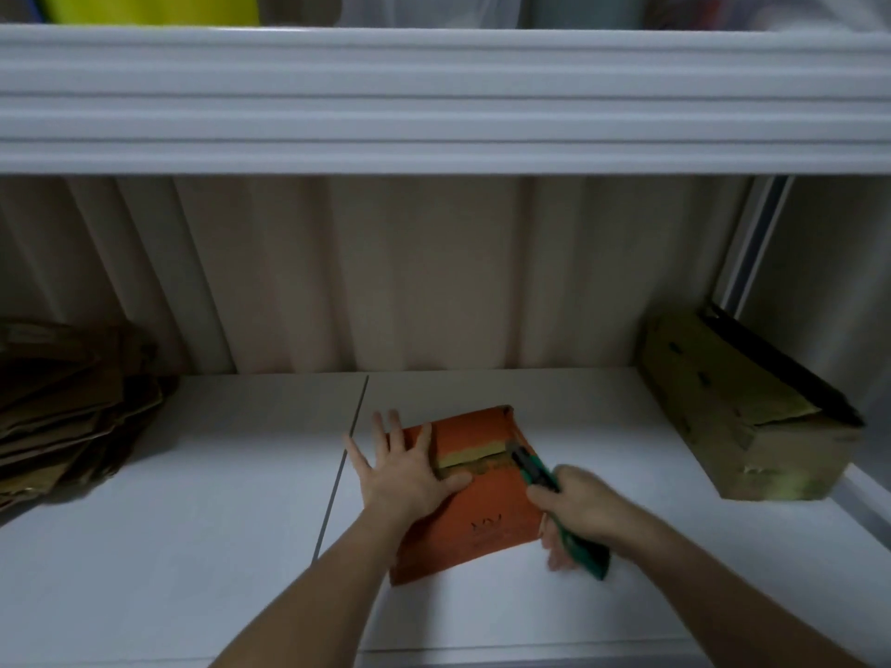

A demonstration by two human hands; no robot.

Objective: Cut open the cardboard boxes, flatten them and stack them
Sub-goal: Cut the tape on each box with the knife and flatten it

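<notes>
White shelf (193,523): left hand (405,470) flat on orange box (482,503), right hand (573,508) gripping green cutter (535,470) at its seam.

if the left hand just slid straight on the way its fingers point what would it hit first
The left hand lies flat on the orange box, fingers pointing to the back. Ahead is bare white shelf, then probably the ribbed back wall; depth is hard to judge.

Left hand (402,467) flat, fingers spread; right hand (576,511) curled, gripping.
</notes>
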